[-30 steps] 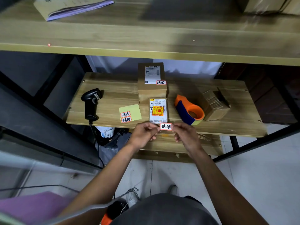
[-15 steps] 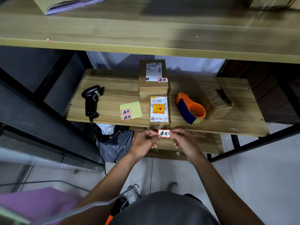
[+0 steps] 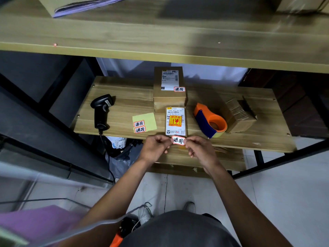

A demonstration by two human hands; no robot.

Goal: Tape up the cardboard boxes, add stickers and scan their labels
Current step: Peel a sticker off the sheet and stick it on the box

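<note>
Currently we pinch the sticker (image 3: 178, 140) between left grip (image 3: 156, 147) and right grip (image 3: 198, 148), just in front of the near box (image 3: 175, 121). Slack may fold its adhesive together; skew may cover the barcode.

Around the small labelled box (image 3: 175, 121): right behind it stands a taller box (image 3: 169, 90), closing the way back. To its right, a narrow strip of bare shelf (image 3: 190, 122) runs to the tape dispenser (image 3: 210, 122), with a cardboard stack (image 3: 238, 116) beyond. To its left lie a flat yellow sheet (image 3: 147, 120), then bare wood, then the scanner (image 3: 101, 111). At its near edge the left hand (image 3: 156, 147) and right hand (image 3: 199, 150) pinch 1 sticker (image 3: 178, 140). An upper shelf (image 3: 160, 50) overhangs it.
</note>
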